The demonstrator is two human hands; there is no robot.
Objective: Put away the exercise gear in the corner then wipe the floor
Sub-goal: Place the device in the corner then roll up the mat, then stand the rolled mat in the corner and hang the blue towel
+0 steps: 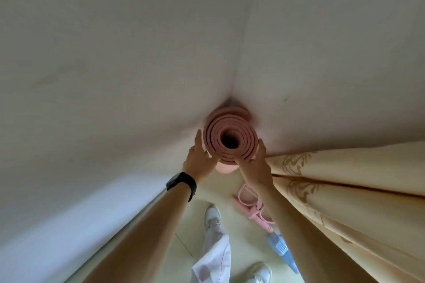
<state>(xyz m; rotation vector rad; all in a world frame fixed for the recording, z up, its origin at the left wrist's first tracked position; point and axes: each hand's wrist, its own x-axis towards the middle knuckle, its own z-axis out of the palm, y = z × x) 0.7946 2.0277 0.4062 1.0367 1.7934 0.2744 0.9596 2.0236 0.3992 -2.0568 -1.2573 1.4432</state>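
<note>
A rolled pink yoga mat [230, 138] stands on end in the corner where two white walls meet, its spiral top facing me. My left hand [200, 158], a black watch on its wrist, presses the roll's left side with straight fingers, thumb at the front. My right hand [255, 163] presses the right side the same way. On the floor under my right forearm lies a pink pedal pull-rope exerciser [250, 204].
A cream curtain [345, 190] with a gold pattern hangs close on the right, touching my right arm. A blue brush-like tool [281, 248] lies on the pale tiled floor by the exerciser. My feet in white shoes [212, 213] stand just behind the mat.
</note>
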